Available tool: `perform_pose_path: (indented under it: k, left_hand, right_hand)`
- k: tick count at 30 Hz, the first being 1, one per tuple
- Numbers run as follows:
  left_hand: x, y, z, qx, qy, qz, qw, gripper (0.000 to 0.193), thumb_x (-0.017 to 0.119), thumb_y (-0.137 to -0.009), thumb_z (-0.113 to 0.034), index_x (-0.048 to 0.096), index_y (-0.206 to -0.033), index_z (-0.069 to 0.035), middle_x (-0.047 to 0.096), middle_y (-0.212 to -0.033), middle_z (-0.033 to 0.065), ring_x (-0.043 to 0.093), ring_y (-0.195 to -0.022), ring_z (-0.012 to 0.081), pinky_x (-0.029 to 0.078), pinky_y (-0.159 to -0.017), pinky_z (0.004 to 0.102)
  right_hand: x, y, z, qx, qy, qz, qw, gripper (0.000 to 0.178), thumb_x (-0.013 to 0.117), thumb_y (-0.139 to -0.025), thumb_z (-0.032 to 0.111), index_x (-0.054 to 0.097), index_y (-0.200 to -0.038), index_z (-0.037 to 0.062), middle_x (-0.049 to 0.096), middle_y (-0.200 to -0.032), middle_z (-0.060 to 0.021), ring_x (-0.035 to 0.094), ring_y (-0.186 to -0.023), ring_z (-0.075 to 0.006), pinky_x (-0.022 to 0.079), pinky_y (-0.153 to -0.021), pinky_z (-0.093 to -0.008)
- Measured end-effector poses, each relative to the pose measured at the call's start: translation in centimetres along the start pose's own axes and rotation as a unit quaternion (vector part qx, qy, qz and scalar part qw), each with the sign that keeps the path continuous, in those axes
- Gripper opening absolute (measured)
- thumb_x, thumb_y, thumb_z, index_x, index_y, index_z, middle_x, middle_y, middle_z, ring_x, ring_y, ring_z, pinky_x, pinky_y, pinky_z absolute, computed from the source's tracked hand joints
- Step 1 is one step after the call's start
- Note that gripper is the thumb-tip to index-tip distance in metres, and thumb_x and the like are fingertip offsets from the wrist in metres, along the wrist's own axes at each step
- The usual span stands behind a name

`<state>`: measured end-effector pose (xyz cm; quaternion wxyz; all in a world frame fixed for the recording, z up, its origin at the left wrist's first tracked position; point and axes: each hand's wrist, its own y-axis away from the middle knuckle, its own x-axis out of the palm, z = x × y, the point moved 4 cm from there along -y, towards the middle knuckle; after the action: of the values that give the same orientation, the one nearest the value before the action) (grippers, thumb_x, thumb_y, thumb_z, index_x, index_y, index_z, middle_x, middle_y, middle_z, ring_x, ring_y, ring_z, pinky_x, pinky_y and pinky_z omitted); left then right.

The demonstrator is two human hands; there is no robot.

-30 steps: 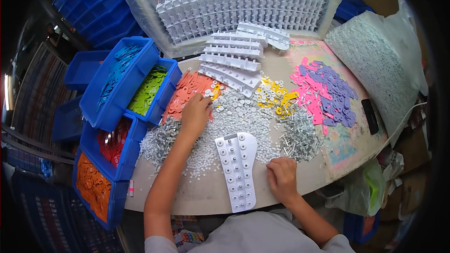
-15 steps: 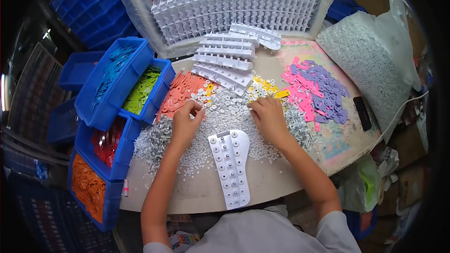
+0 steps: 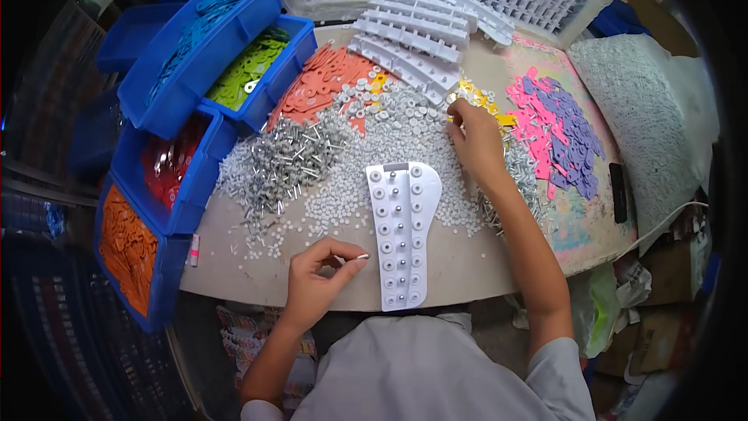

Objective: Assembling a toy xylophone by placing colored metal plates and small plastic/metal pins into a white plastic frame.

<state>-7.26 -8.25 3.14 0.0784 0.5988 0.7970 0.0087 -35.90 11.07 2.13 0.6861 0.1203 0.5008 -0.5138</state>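
Near the front edge of the table, my left hand pinches a small white disc, seen nearly edge-on, just left of a white moulded plate. Round washers line both sides of the plate, with a row of metal studs down its middle. My right hand reaches to the far side, fingers curled down by the yellow tabs and loose white discs. What its fingertips hold, if anything, is hidden. Between my hands spreads a heap of small white rings, with metal rivets to the left.
Blue bins with coloured tabs stand at the left. Coral tabs lie beside stacked white plates. Pink tabs and purple tabs, a black phone-like slab and a full plastic sack are at the right.
My left hand has drawn back from the heap toward the plate's near end, a small white disc between its fingers. The right hand stays at the heap's far right. The view has shifted.
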Motion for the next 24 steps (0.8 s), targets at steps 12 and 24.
perform_pose_path:
  k: [12, 24]
  left_hand:
    - [3.0, 2.7, 0.9, 0.085, -0.064, 0.093, 0.99, 0.017, 0.079, -0.084, 0.002, 0.081, -0.1, -0.003, 0.07, -0.097, 0.0057, 0.062, -0.094, 0.0184, 0.05, -0.081, 0.0321]
    - [4.1, 2.5, 1.7, 0.114, -0.128, 0.019, 0.985, 0.015, 0.081, -0.082, 0.0, 0.078, -0.097, -0.004, 0.068, -0.091, 0.0071, 0.063, -0.088, 0.0243, 0.05, -0.078, 0.0351]
  right_hand:
    - [-5.9, 17.2, 10.2, 0.043, -0.266, 0.207, 0.941, 0.01, 0.072, -0.088, -0.003, 0.069, -0.098, -0.0007, 0.068, -0.098, -0.01, 0.063, -0.097, -0.0264, 0.049, -0.09, -0.0367]
    - [-3.6, 19.5, 10.5, 0.078, -0.285, 0.199, 0.934, 0.009, 0.073, -0.088, -0.004, 0.071, -0.097, -0.0006, 0.068, -0.096, -0.0094, 0.063, -0.095, -0.0237, 0.05, -0.083, -0.0343]
